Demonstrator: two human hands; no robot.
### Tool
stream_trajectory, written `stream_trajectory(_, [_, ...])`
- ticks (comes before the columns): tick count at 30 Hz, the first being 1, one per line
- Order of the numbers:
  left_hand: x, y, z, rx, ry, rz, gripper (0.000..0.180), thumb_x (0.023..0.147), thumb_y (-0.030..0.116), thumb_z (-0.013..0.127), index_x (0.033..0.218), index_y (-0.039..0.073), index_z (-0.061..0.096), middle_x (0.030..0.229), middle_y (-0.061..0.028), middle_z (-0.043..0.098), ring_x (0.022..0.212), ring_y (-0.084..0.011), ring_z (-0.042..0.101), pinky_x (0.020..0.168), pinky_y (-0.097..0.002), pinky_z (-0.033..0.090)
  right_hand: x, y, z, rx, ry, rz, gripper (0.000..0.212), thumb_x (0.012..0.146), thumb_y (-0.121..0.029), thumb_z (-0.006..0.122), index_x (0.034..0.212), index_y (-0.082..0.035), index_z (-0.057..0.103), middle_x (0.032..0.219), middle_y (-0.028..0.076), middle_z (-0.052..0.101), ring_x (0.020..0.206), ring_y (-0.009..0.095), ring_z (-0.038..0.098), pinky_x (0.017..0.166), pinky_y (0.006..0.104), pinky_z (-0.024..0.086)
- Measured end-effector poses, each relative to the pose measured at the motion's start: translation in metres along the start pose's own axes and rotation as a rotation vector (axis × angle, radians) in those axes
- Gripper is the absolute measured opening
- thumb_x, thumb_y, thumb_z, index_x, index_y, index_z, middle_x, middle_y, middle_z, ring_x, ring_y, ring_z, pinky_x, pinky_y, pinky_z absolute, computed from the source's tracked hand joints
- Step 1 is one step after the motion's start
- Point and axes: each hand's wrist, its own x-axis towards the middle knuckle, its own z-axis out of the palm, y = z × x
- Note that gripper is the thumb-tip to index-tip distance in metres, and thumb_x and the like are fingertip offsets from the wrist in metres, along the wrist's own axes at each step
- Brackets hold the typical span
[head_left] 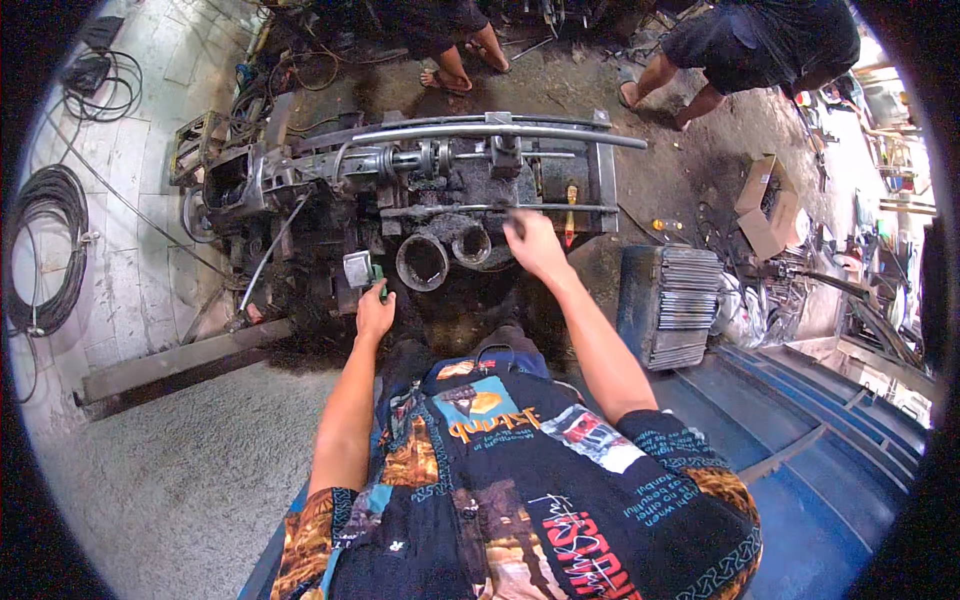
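Note:
My left hand (374,314) is closed round a green handle (381,288), beside a pale square metal piece (358,269); whether the two are joined is unclear. My right hand (538,247) curls over a small dark knob-like part (514,224) near a thin steel rod (440,210). Both hands are at the near side of a greasy lathe-like machine (370,165). Between them two round metal openings (423,287) face me, the left one larger. Dark metal shavings (460,188) cover the bed behind them.
A brush (571,210) with a red and yellow handle lies at the machine's right end. Farther right are a ribbed metal block (685,305) and an opened cardboard box (768,215). Two people (760,45) stand beyond the machine. Coiled black cable (45,250) lies far left.

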Motion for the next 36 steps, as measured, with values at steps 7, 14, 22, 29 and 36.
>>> stream_trajectory(7, [0.001, 0.0, 0.004, 0.092, 0.073, 0.037, 0.041, 0.088, 0.021, 0.064, 0.126, 0.007, 0.06, 0.114, -0.0212, 0.065, 0.103, -0.0368, 0.063, 0.088, -0.0441, 0.049, 0.143, -0.094, -0.05, -0.259, 0.329, -0.388, 0.031, 0.089, -0.024, 0.059, 0.105, 0.002, 0.064, 0.1, 0.021, 0.066, 0.095, 0.037, 0.064, 0.086, 0.0436, 0.05])
stream_trajectory(14, [0.001, 0.003, 0.004, 0.046, 0.101, 0.042, 0.041, 0.088, 0.022, 0.064, 0.126, 0.007, 0.06, 0.11, -0.0222, 0.065, 0.101, -0.0383, 0.062, 0.087, -0.0451, 0.048, 0.173, -0.065, -0.032, -0.559, 0.093, -0.147, 0.053, 0.09, -0.05, 0.051, 0.083, -0.001, 0.071, 0.087, 0.02, 0.069, 0.084, 0.038, 0.067, 0.079, 0.0473, 0.053])
stream_trajectory(22, [0.004, -0.005, 0.011, 0.04, 0.097, 0.003, 0.041, 0.089, 0.024, 0.063, 0.127, 0.008, 0.059, 0.116, -0.0226, 0.063, 0.106, -0.0398, 0.06, 0.092, -0.0457, 0.047, 0.172, -0.07, -0.026, -0.597, 0.129, -0.107, 0.049, 0.088, -0.046, 0.05, 0.083, -0.003, 0.072, 0.087, 0.02, 0.069, 0.085, 0.036, 0.068, 0.08, 0.0453, 0.054])
stream_trajectory(29, [0.002, 0.0, 0.01, 0.041, 0.08, -0.036, 0.041, 0.089, 0.022, 0.062, 0.128, 0.009, 0.058, 0.112, -0.0223, 0.064, 0.1, -0.0397, 0.062, 0.088, -0.0463, 0.049, 0.167, -0.079, -0.033, -0.612, 0.099, -0.055, 0.047, 0.088, -0.044, 0.05, 0.082, -0.003, 0.071, 0.088, 0.019, 0.07, 0.085, 0.036, 0.068, 0.08, 0.0453, 0.054])
stream_trajectory(36, [0.01, -0.006, 0.024, 0.036, 0.175, -0.054, 0.047, 0.09, 0.025, 0.061, 0.13, 0.002, 0.055, 0.115, -0.0263, 0.062, 0.108, -0.0419, 0.059, 0.093, -0.0461, 0.046, 0.22, -0.031, -0.041, 0.22, -0.265, 0.002, 0.051, 0.099, -0.045, 0.04, 0.108, -0.001, 0.064, 0.1, 0.018, 0.069, 0.079, 0.026, 0.069, 0.075, 0.0393, 0.052])
